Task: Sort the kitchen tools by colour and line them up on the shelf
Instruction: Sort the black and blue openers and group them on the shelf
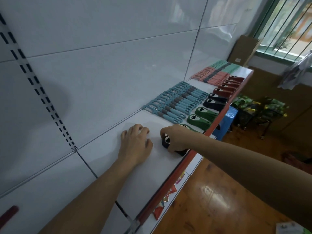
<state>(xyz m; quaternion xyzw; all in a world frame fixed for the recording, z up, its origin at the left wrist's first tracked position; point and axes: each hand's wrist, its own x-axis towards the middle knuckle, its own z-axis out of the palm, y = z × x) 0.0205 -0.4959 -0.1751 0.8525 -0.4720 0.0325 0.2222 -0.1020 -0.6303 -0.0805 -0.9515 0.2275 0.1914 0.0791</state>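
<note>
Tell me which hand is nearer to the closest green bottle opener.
Right. The right hand, gripping a dark opener, sits right beside the green bottle opener; the left hand rests on the shelf farther left.

Dim indoor light, cool cast. Daylight enters from the green-framed barred window (285, 26) upper right, washed out. Broad pale glare patch on the glossy brown wooden floor (214, 195). Large soft shadow on the white panelled back wall (55, 100). White metal shelf (148, 168) evenly lit. Focus soft throughout; straight lines bow toward the edges.
</note>
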